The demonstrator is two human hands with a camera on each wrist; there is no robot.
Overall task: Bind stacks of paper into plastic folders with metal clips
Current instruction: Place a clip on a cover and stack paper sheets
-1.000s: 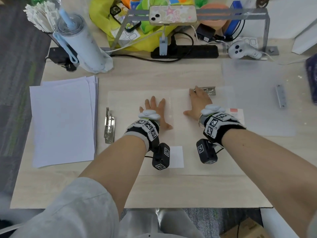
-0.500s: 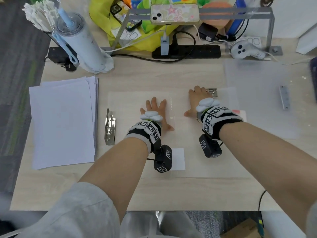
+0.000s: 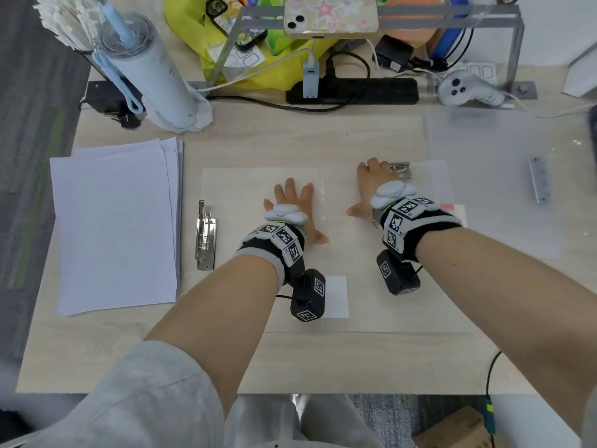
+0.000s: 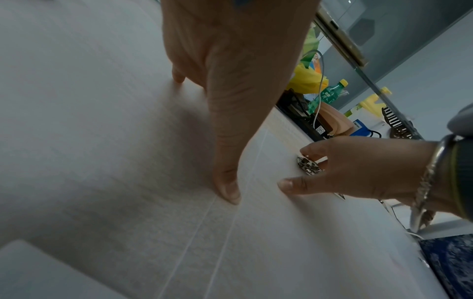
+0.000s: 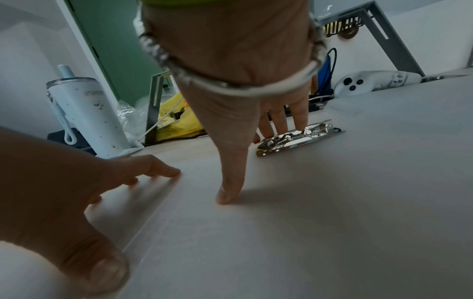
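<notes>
Head view: at mid-frame the left hand [image 3: 292,205] lies flat, fingers spread, on a translucent plastic folder [image 3: 258,185] opened out on the surface [image 3: 290,143]. To its right, the right hand [image 3: 371,185] also rests on the folder, thumb out to the side, fingertips on a metal clip [image 3: 400,169] near the folder's upper edge. A second metal clip [image 3: 205,237] lies left of the folder, just beside a stack of white paper [image 3: 113,227] at the frame's left. Another folder [image 3: 491,176] with its own clip [image 3: 538,179] sits at the right. A tumbler [image 3: 151,66] stands at upper left.

Left wrist view: the left hand [image 4: 230,70] is spread wide, thumb tip pressed on the folder [image 4: 128,161] beside its centre crease. At the right, the right hand [image 4: 358,168] has its fingers lightly bent over the clip [image 4: 308,166], thumb on the folder.

Right wrist view: the right hand [image 5: 238,97] presses its thumb on the folder [image 5: 307,202]; straight fingertips touch the clip [image 5: 294,141]. The left hand [image 5: 64,192] lies flat at lower left.
</notes>
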